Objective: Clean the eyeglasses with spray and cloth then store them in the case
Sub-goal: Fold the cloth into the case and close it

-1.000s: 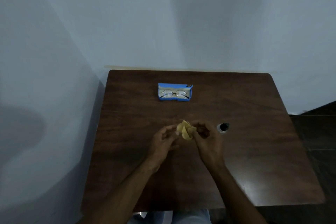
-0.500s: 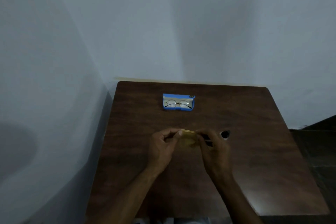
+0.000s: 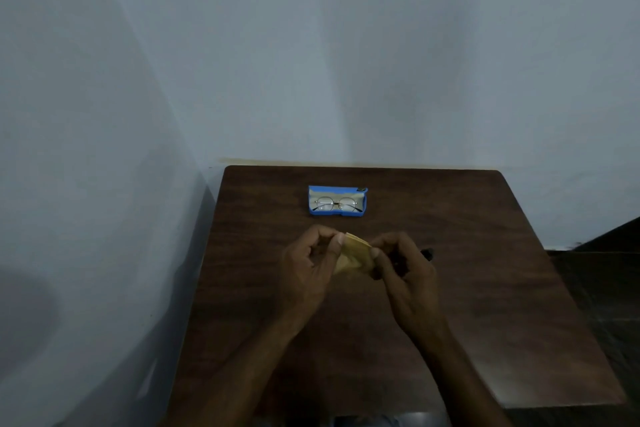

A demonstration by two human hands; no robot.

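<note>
A yellow cloth [image 3: 351, 258] is stretched flat between my two hands over the middle of the dark wooden table [image 3: 485, 305]. My left hand [image 3: 310, 270] pinches its left edge and my right hand [image 3: 403, 270] pinches its right edge. Beyond them, near the table's far edge, an open blue case [image 3: 337, 215] holds round thin-rimmed eyeglasses [image 3: 336, 203]. A small dark spray bottle [image 3: 428, 252] peeks out from behind my right hand, mostly hidden.
The table stands in a corner, with pale walls close on its left and far sides. Dark floor shows past its right edge.
The crumpled cloth has been spread out flatter between my hands. My view has tilted up, so the table sits lower in the frame.
</note>
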